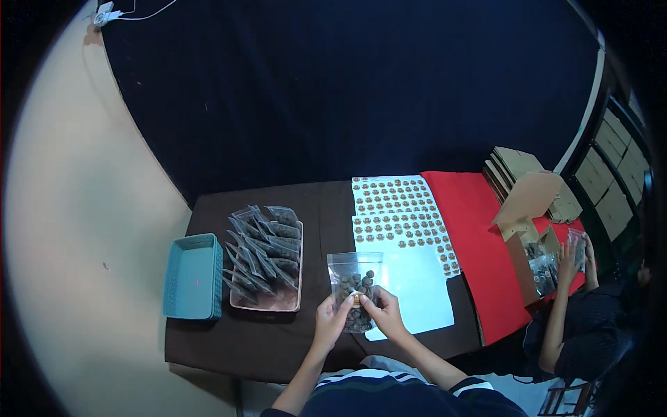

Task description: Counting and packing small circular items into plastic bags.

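Note:
A clear zip bag of dark brown, rounded pieces is held upright between my two hands. My left hand grips its left side and my right hand its right side. Both thumbs press on a small round sticker on the bag's front. Behind the bag lie sheets of round stickers, overlapping; the nearest sheet shows a large bare white area, with stickers along its right part. To the left, a pale pink basket holds several similar filled bags standing on edge.
A light blue plastic basket stands at the table's left end. On the right, over a red cloth, a co-worker's hands hold a bag beside an open cardboard box with bags inside. Folded cardboard boxes are stacked behind.

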`<state>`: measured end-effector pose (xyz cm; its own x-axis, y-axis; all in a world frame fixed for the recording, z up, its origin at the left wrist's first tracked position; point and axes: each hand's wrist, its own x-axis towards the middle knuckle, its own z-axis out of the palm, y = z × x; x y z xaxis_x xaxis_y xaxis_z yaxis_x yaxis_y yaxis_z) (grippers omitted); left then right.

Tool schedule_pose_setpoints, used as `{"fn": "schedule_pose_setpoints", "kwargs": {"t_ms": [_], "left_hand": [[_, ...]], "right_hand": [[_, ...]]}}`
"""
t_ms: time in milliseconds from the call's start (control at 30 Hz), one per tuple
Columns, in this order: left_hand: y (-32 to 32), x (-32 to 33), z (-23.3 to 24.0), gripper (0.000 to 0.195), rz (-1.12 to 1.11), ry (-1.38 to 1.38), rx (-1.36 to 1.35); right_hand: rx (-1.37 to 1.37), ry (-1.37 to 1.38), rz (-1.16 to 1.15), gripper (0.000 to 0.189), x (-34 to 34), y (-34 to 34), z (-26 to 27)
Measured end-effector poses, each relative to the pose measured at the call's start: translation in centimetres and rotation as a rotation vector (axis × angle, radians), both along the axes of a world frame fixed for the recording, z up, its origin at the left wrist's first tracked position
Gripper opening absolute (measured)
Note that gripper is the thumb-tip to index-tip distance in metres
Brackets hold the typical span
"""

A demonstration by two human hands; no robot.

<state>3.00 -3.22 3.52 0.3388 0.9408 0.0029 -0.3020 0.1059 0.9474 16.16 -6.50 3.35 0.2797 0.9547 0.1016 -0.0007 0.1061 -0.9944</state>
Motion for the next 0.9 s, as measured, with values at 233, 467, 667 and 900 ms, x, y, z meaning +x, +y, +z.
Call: {"fn": "schedule_pose_setpoints", "kwargs": {"t_ms": [233,467,667,900], "left_hand": [[0.2,0.6,0.2,0.021,0.081,0.118,0.083],[0.4,-0.1,-0.6,0.025,-0.009,0.094,0.040],[0.3,-0.1,-1.1,0.025,0.043,0.136,0.059],[-0.3,1.1,-0.3,0.027,0.053,0.087,0.034]], "right_hand": [[0.062,-0.168,-0.114,0.018,-0.2,0.2,-0.8],[0.053,-0.027,-0.113,0.023,-0.6,0.4,-1.8],[0.054,0.083,0.031,0.024,-0.2,0.7,-0.2],[-0.012,0.074,0.077,0.025,0.7,0.3,-0.1]]}}
